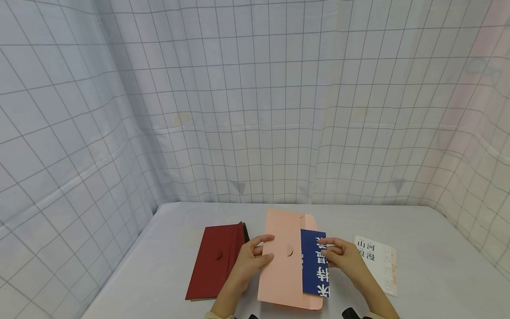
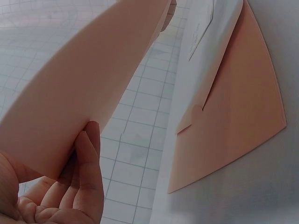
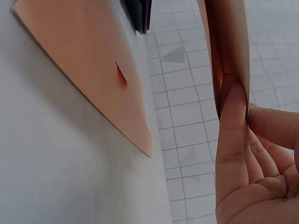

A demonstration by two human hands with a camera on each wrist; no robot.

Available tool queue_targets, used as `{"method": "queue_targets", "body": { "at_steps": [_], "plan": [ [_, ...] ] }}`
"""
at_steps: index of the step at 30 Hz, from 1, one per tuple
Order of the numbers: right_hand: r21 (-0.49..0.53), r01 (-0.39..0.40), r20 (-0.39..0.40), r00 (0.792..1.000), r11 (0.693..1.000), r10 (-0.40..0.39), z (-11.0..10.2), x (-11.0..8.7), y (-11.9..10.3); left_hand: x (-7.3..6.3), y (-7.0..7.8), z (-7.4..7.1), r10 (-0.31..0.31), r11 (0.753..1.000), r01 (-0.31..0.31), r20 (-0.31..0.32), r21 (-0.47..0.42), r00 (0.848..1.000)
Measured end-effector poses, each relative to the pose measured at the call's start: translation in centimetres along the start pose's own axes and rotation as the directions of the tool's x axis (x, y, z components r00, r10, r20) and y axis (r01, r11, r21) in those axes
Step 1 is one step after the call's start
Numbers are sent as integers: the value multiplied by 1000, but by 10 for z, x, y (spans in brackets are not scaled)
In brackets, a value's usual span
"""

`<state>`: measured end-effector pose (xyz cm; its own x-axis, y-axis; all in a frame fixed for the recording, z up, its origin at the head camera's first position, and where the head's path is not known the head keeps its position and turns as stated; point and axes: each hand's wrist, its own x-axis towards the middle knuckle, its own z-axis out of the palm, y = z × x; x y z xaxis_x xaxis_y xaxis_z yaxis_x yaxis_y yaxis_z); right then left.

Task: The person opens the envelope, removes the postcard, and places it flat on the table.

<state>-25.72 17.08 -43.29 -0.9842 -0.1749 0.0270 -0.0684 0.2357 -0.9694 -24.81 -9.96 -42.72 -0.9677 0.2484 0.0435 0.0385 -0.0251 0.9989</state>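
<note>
My left hand (image 1: 252, 260) grips the left edge of a pink paper folder (image 1: 280, 259), its thumb across the front. The folder stands raised over the table, with a half-round slit in its front. A blue card (image 1: 312, 263) with large white characters sticks out of the folder's right side. At that card's right edge my right hand (image 1: 345, 258) pinches with thumb and fingers. In the right wrist view, one finger (image 3: 231, 135) reaches between the held layers. Below lies another pink folder (image 2: 233, 107), flat on the table and mostly hidden in the head view.
A dark red folder (image 1: 215, 261) with a similar slit lies to the left, a dark edge showing behind it. White printed cards (image 1: 380, 270) with black characters lie at the right on the white table (image 1: 147, 274). Grid-patterned curtains (image 1: 255, 102) enclose the back and sides.
</note>
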Motion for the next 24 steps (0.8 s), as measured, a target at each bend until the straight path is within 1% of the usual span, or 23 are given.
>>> {"method": "queue_targets", "body": {
  "at_steps": [9,16,21,24],
  "plan": [
    [-2,-3,4,1000,1000,3,-1,1,1,0,0,-1,5,1000,-5,12,-7,1000],
    [19,25,13,1000,999,-26,-2,0,0,0,0,-2,5,1000,-5,10,6,1000],
    [8,-12,-12,1000,1000,12,-2,0,-1,-1,1,-3,-2,1000,2,4,13,1000],
    [4,-15,-16,1000,1000,15,-3,1,0,-1,1,-4,-7,1000,7,3,13,1000]
  ]
}}
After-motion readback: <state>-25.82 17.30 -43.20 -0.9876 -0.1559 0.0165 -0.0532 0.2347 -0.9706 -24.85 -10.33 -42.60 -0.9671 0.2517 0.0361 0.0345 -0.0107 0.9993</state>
